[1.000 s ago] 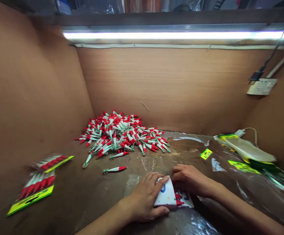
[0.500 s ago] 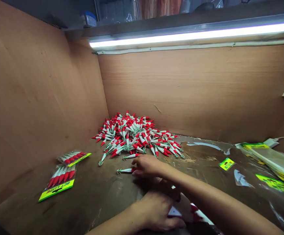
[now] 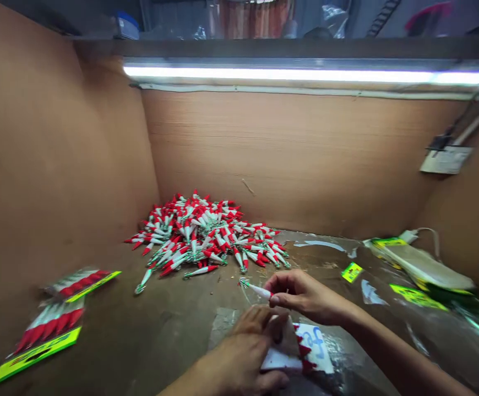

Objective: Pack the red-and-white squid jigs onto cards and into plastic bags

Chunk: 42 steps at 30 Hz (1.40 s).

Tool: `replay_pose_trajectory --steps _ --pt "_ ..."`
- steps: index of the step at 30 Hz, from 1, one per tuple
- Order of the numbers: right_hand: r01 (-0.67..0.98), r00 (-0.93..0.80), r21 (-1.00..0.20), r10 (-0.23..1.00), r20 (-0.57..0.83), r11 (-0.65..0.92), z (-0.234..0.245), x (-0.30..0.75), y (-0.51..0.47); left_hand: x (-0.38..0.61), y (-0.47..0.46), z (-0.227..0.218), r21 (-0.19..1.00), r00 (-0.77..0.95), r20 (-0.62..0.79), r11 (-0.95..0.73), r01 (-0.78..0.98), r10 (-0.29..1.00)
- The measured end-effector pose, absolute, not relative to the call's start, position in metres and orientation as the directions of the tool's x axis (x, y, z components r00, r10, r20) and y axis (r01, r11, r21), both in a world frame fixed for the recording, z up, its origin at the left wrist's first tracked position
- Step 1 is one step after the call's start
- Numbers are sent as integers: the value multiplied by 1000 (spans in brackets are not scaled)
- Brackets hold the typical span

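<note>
My right hand [image 3: 308,297] pinches a fishing lure [image 3: 260,290] between thumb and fingers. The lure has a white body, a red end inside the fingers and green-tinted hooks pointing left. Just below it, my left hand [image 3: 251,346] is curled over a white block [image 3: 281,360], with its thumb along the near side. Red tips line the block's right part, beside a white piece with blue writing [image 3: 316,346]. Clear plastic lies around the block. The left fingertips are partly hidden. Beyond both hands is a heap of red-and-white lures [image 3: 206,231].
Two filled lure packs, a nearer one [image 3: 49,330] and a farther one [image 3: 82,283], lie at left with yellow-green header cards. At right are a small yellow card [image 3: 352,272], another card [image 3: 417,296] and a stack of empty packs [image 3: 425,267]. Wooden walls enclose the table.
My right hand has picked a lure off the table and brought it back toward my left hand. The block is more exposed now. The view has turned to the right.
</note>
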State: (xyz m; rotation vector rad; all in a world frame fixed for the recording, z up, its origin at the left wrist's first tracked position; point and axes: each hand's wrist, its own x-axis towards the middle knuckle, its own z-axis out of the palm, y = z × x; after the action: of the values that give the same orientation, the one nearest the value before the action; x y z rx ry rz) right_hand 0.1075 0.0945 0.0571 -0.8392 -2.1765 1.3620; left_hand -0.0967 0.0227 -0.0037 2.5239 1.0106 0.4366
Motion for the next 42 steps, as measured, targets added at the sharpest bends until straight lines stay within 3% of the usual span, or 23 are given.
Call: replay_pose_trajectory --steps 5,9,13,30,42 --pt "566 -488 -742 872 49 359 44 199 77 -98 33 -24 434 692 110 -661 612 713" --pt "739 -428 -547 901 71 394 25 226 69 -99 35 -30 409 704 116 -680 609 701" --pt "770 -462 -445 881 105 457 16 223 62 -96 34 -24 412 700 128 -680 606 702" --pt "792 -517 -320 850 104 520 15 220 56 -88 32 -14 423 692 105 -662 619 714" --pt "659 -568 -449 791 229 603 -10 171 62 -87 33 -10 426 719 105 -684 592 687"
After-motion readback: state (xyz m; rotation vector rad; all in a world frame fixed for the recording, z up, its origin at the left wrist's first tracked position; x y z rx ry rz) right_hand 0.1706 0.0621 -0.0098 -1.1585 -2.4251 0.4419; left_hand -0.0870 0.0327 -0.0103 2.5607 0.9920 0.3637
